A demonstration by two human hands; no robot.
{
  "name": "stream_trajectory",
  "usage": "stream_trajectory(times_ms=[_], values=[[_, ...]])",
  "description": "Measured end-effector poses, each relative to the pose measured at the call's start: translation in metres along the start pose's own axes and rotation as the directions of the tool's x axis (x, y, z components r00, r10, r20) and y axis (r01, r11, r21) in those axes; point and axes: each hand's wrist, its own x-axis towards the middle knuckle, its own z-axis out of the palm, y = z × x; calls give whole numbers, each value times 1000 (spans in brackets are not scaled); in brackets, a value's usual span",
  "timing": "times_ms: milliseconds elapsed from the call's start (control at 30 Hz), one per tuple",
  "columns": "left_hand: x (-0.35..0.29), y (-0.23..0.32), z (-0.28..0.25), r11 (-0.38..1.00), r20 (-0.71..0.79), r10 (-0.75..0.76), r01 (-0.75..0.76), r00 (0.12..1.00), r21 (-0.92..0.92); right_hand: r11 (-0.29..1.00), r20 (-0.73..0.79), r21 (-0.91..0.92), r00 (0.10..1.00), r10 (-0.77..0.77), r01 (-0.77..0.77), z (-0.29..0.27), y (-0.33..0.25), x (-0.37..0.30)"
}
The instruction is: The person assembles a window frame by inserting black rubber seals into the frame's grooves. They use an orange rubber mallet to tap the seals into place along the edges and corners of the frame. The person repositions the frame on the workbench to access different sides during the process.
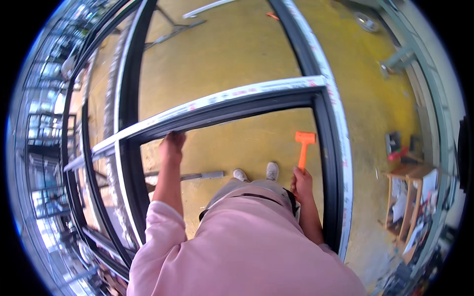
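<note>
My right hand grips an orange hammer. My left hand meets the crossbar; whether it's closed, I can't tell. Around both hands, the frame already joins at visible corners; any loose joints left don't show.

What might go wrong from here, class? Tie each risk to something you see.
1. A stray swing of the mallet, held in the right hand, could hit the left hand at the crossbar.
2. The grey bar ends near the left shoe, so a sideways step might cause a trip.
</note>
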Motion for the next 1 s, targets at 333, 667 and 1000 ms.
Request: stream_trajectory(times_ms=[333, 667, 1000], values=[[-49, 61, 46, 884, 39, -307, 269, 951, 381, 833, 295, -501, 951, -89, 234, 22, 22, -18], [-102, -116, 171, 790, 631, -612, 402, 478, 462, 678, 21, -708, 965, -263, 200, 27, -48, -114], [-175, -179, 336, 780, 703, -479, 622, 525, 67, 649, -193, -737, 862, -468, 187, 41, -96, -179]])
